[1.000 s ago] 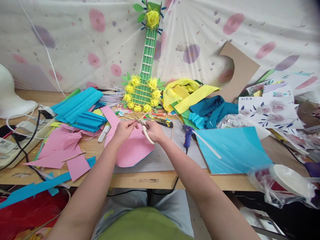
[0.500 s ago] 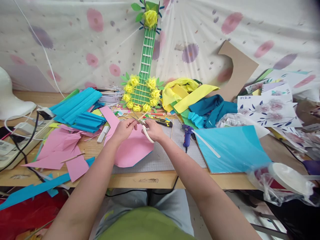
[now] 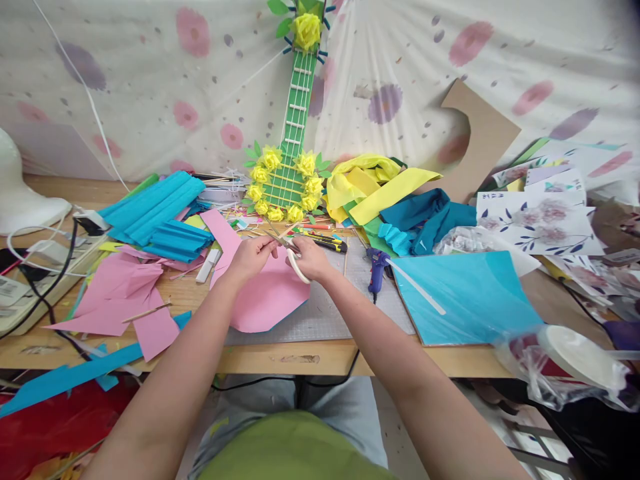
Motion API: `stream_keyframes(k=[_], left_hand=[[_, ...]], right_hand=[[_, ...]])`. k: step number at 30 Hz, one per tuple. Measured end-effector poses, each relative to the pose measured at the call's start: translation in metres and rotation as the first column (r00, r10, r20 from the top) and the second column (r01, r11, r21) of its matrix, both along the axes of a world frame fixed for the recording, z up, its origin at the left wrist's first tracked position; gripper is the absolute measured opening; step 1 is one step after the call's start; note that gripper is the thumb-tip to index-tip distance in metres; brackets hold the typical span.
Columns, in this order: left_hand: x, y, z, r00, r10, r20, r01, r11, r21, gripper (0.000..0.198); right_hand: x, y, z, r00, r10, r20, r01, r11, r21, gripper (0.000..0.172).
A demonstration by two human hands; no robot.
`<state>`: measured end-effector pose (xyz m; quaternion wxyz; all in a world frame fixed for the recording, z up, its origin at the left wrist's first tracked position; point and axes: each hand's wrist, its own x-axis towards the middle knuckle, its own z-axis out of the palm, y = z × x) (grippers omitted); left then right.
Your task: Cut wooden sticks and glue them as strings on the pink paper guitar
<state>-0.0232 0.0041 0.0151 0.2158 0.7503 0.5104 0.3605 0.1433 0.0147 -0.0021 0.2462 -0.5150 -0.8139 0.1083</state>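
Both hands meet over a pink paper cut-out [image 3: 267, 297] on the grey cutting mat [image 3: 320, 317]. My left hand [image 3: 250, 257] pinches the end of a thin wooden stick [image 3: 275, 235] between thumb and fingers. My right hand [image 3: 310, 259] is closed round white-handled scissors [image 3: 296, 263], whose blades reach the stick between the two hands. Behind them stands a green paper guitar [image 3: 293, 153] ringed with yellow paper flowers.
Blue crepe paper [image 3: 155, 213] and pink scraps [image 3: 120, 293] lie at left beside a power strip [image 3: 30, 280]. A blue glue gun [image 3: 375, 270], a blue card sheet [image 3: 465, 297], yellow and teal crepe [image 3: 380, 193], printed flower sheets [image 3: 540, 223] and a bagged tape roll [image 3: 575, 363] fill the right.
The hands stay together at the stick with only slight shifts. The view has tilted a little, nothing else moved.
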Motion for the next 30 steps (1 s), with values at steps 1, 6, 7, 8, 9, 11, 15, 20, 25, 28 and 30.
stream_keyframes(k=[1,6,7,8,9,11,15,20,25,28,30], left_hand=[[-0.001,0.001,0.001,1.0,-0.018,-0.005,0.018,1.0,-0.015,0.028],[-0.005,0.004,0.0,0.998,-0.059,0.034,0.061,0.996,-0.072,0.031],[-0.005,0.004,-0.001,0.996,-0.071,0.05,0.075,0.993,-0.087,0.032],[-0.005,0.004,-0.002,0.995,-0.082,0.065,0.089,0.991,-0.1,0.032],[-0.005,0.004,-0.003,0.993,-0.091,0.078,0.099,0.989,-0.11,0.033],[-0.003,0.003,-0.005,0.992,-0.088,0.089,0.097,0.989,-0.111,0.032],[0.005,-0.001,-0.004,0.995,0.052,0.09,-0.05,0.999,-0.021,0.024],[0.009,-0.003,0.002,0.992,0.103,0.067,-0.105,0.994,0.036,0.021],[0.004,-0.001,0.004,0.999,0.025,0.032,-0.026,1.0,0.011,0.027],[0.001,0.001,0.003,0.999,0.008,0.039,-0.008,1.0,0.017,0.027],[0.0,0.001,0.003,0.999,0.006,0.033,-0.006,1.0,0.011,0.027]], right_hand=[[0.0,0.0,0.0,1.0,0.012,-0.009,-0.012,1.0,0.009,0.015],[0.0,0.0,0.002,1.0,0.002,-0.004,-0.002,1.0,-0.019,0.014],[0.0,-0.001,0.002,1.0,-0.011,0.003,0.011,0.999,-0.03,0.015],[0.0,-0.001,0.002,1.0,-0.024,0.012,0.024,0.999,-0.044,0.015],[0.0,-0.002,0.002,0.999,-0.037,0.021,0.038,0.997,-0.06,0.016],[0.0,-0.003,0.003,0.998,-0.059,0.039,0.062,0.994,-0.088,0.018],[0.0,-0.003,0.006,0.997,-0.07,0.043,0.073,0.993,-0.09,0.018],[0.0,0.0,0.004,1.0,-0.017,-0.006,0.017,1.0,0.006,0.013],[0.0,0.0,0.002,0.998,0.026,-0.054,-0.026,1.0,-0.003,0.013],[-0.002,-0.001,0.002,0.999,-0.017,-0.047,0.015,0.999,-0.029,0.011],[-0.003,-0.003,0.002,0.998,-0.046,-0.035,0.045,0.998,-0.037,0.012]])
